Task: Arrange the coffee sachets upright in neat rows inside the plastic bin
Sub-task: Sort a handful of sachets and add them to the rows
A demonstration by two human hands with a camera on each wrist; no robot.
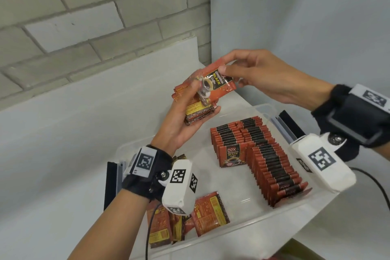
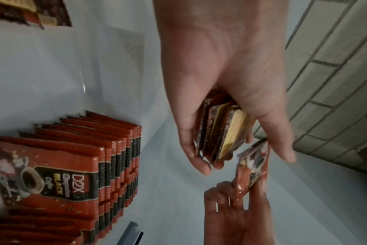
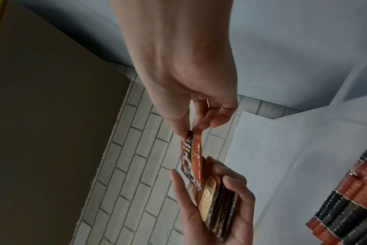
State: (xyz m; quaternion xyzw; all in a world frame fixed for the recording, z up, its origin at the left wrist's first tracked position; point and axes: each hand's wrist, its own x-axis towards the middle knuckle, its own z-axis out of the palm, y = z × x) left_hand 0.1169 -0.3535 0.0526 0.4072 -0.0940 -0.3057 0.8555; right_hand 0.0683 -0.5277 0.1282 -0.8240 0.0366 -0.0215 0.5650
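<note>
My left hand (image 1: 191,112) grips a stack of coffee sachets (image 1: 199,112) above the far end of the clear plastic bin (image 1: 272,220). My right hand (image 1: 249,74) pinches one red sachet (image 1: 213,85) by its edge, held against the top of that stack. The left wrist view shows the stack (image 2: 222,134) in my left hand (image 2: 224,99) and the single sachet (image 2: 252,167) between the right fingers (image 2: 230,190). In the right wrist view my right hand (image 3: 191,116) holds the sachet (image 3: 192,159) over the stack (image 3: 216,205). Upright rows of sachets (image 1: 266,154) fill the bin's right side.
Several loose sachets (image 1: 209,212) lie flat in the bin's near left corner, partly behind the wrist camera. A white table (image 1: 52,154) carries the bin, against a grey brick wall (image 1: 73,17). A black cable (image 1: 377,183) runs from my right wrist.
</note>
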